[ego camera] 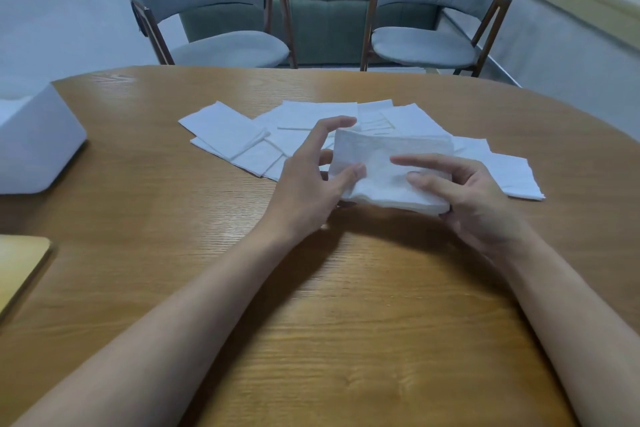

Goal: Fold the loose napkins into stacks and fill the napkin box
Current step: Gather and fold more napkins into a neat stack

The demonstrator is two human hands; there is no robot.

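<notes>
Head view: your left hand [311, 180] and right hand [478, 201] pinch a folded napkin stack [384, 166] at either end, thumbs on top, over the wooden table [346, 305]. Loose napkins [304, 114] lie spread just behind it. The white napkin box [38, 139] sits well apart, far left.

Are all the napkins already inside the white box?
No, many loose napkins lie spread on the table, apart from the box.

Dim, bluish, even light. Soft shadows lie on the counter [363, 305] beneath the arms [207, 305]. White napkins [221, 128] lose detail. Wide-angle distortion bends the edges.
</notes>
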